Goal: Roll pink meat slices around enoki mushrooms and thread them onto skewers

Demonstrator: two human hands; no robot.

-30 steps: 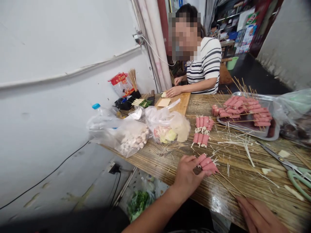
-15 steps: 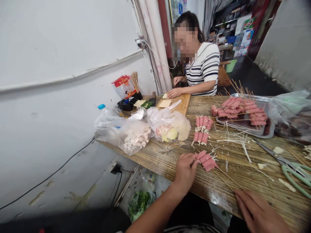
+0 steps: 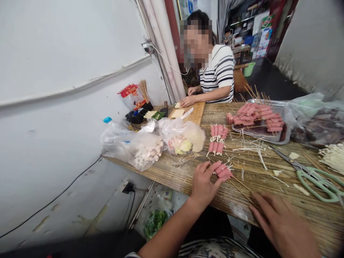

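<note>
My left hand (image 3: 203, 183) is closed around the side of a few pink meat rolls (image 3: 223, 170), with thin white enoki ends poking out of them. Two wooden skewers (image 3: 242, 187) run from these rolls toward me. At their near ends, my right hand (image 3: 282, 216) has the sticks between thumb and fingers. Just beyond my left hand lies a group of finished-looking enoki meat rolls (image 3: 217, 146) in two rows. Loose enoki strands (image 3: 260, 157) are scattered to the right of them.
Green-handled scissors (image 3: 309, 175) lie at the right, near an enoki bunch (image 3: 333, 156). A metal tray (image 3: 285, 134) carries skewered rolls. Plastic bags of food (image 3: 146, 152) line the left side. Across the wooden table, a person in a striped shirt (image 3: 219, 75) works at a cutting board (image 3: 197, 116).
The camera view has shifted a little, moving the table's things left and up in the picture. My left fingers have spread somewhat along the rolls; my right hand stays at the skewer ends.
</note>
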